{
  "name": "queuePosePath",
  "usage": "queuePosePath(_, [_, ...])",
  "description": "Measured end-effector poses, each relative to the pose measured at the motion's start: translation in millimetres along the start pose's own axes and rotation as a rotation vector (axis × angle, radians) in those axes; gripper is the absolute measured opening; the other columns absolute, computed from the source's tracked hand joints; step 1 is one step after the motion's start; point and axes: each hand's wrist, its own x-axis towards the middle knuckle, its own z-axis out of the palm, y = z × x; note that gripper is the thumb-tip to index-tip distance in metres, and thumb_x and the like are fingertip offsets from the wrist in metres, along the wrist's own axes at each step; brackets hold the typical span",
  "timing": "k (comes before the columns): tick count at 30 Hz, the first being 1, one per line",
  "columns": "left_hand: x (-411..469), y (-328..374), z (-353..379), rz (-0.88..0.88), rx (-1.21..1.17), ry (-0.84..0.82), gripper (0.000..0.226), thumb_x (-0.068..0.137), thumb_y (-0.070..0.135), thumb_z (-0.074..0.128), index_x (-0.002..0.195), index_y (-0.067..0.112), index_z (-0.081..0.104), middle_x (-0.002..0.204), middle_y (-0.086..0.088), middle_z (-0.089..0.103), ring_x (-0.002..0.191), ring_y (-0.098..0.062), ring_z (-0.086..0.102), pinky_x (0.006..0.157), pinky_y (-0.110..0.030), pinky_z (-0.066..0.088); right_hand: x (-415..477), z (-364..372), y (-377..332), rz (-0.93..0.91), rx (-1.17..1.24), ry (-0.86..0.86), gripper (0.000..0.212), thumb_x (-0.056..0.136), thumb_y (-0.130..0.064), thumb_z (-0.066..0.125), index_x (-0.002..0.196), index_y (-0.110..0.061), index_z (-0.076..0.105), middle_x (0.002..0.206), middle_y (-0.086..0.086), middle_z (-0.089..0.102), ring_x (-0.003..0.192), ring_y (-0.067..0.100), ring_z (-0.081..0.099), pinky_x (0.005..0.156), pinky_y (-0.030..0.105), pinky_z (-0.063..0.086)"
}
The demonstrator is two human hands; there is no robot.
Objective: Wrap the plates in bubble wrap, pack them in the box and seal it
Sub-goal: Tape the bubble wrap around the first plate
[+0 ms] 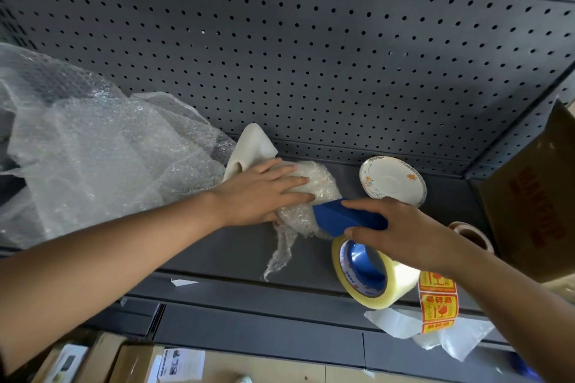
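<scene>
A plate wrapped in bubble wrap [320, 186] lies on the dark shelf [217, 252]. My left hand [264, 193] presses flat on the bundle with straight fingers. My right hand [401, 233] grips the blue handle of a tape dispenser [345, 214], whose head touches the bundle's right side. The clear tape roll [373, 274] hangs below my hand. A bare white plate with orange flowers [393, 180] leans by the back wall to the right. A brown cardboard box [535, 193] stands at the far right.
A big heap of loose bubble wrap [93, 149] fills the shelf's left. A cream cloth [252, 146] sits behind the bundle. Orange fragile stickers [437, 301], a brown tape roll [473, 235] and a plastic scrap [435, 333] lie at the right. Cartons [124, 361] stand below.
</scene>
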Motion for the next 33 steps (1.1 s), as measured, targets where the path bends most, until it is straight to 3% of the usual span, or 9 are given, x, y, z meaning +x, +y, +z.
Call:
queuePosePath(6, [4,18,18,-0.108,-0.004,0.159,0.060,0.084,0.062,0.064,0.133,0.027,0.062,0.150,-0.005,0.055,0.140,-0.035,0.049,0.113,-0.055,0.042,2,-9,-5,0.032,0.111,0.001,0.044,0.086,-0.048,0.070,0.128,-0.054,0.058,0.114,-0.018,0.065,0.098,0.004,0.064,0.090,0.028,0.055])
queuePosePath(12, [16,41,20,-0.357,-0.218,0.489,0.041,0.082,0.047,0.059,0.097,0.010,0.071,0.102,-0.005,0.076,0.103,-0.028,0.073,0.079,-0.041,0.060,0,-26,-18,-0.014,0.208,0.082,0.044,0.086,-0.045,0.072,0.128,-0.053,0.059,0.118,-0.023,0.060,0.099,-0.001,0.061,0.076,0.015,0.052])
queuePosePath(14, [20,43,13,-0.452,-0.269,0.596,0.035,0.085,0.042,0.057,0.085,0.008,0.065,0.078,-0.004,0.071,0.073,-0.025,0.071,0.056,-0.027,0.049,-1,-31,-25,-0.055,0.196,0.139,0.047,0.086,-0.046,0.072,0.131,-0.052,0.057,0.119,-0.024,0.059,0.098,-0.002,0.061,0.069,0.012,0.053])
queuePosePath(17, [24,43,5,-0.633,-0.413,0.648,0.037,0.088,0.042,0.051,0.078,0.007,0.056,0.058,-0.003,0.059,0.050,-0.026,0.059,0.048,-0.025,0.032,0,-31,-35,-0.115,0.150,0.224,0.053,0.085,-0.051,0.070,0.135,-0.054,0.052,0.121,-0.023,0.059,0.093,0.002,0.065,0.068,0.018,0.055])
queuePosePath(21, [31,49,-5,-0.811,-0.888,0.670,0.035,0.090,0.046,0.046,0.082,0.014,0.060,0.060,0.003,0.062,0.055,-0.018,0.059,0.052,-0.037,0.045,6,-26,-45,-0.162,0.147,0.299,0.058,0.086,-0.053,0.067,0.140,-0.054,0.046,0.124,-0.012,0.054,0.099,0.004,0.061,0.075,0.022,0.054])
queuePosePath(23, [36,56,-15,-0.872,-1.120,0.773,0.026,0.092,0.035,0.053,0.073,0.018,0.054,0.058,0.009,0.055,0.055,-0.010,0.051,0.056,-0.035,0.043,9,-24,-52,-0.169,0.148,0.336,0.059,0.088,-0.050,0.067,0.142,-0.052,0.043,0.120,-0.010,0.050,0.098,0.001,0.058,0.073,0.012,0.047])
queuePosePath(25, [43,62,-20,-0.930,-1.310,0.845,0.026,0.093,0.029,0.056,0.074,0.010,0.054,0.062,-0.001,0.053,0.062,-0.011,0.049,0.060,-0.039,0.045,13,-21,-58,-0.168,0.134,0.375,0.061,0.089,-0.049,0.066,0.145,-0.050,0.042,0.119,-0.009,0.048,0.096,-0.002,0.055,0.070,0.008,0.043])
queuePosePath(29, [39,67,-23,-0.891,-1.478,0.801,0.010,0.100,0.016,0.054,0.097,0.023,0.060,0.081,0.008,0.063,0.076,-0.010,0.058,0.075,-0.038,0.049,17,-14,-64,-0.160,0.088,0.410,0.059,0.091,-0.047,0.065,0.145,-0.046,0.043,0.120,-0.006,0.048,0.092,-0.004,0.053,0.067,-0.001,0.040])
queuePosePath(33, [23,52,-30,-0.689,-1.671,0.565,0.044,0.102,0.003,0.053,0.135,0.032,0.051,0.118,0.014,0.069,0.112,-0.007,0.066,0.091,-0.026,0.053,17,-12,-65,-0.159,0.036,0.418,0.058,0.093,-0.048,0.063,0.146,-0.046,0.042,0.117,-0.006,0.047,0.086,-0.007,0.050,0.064,-0.010,0.031])
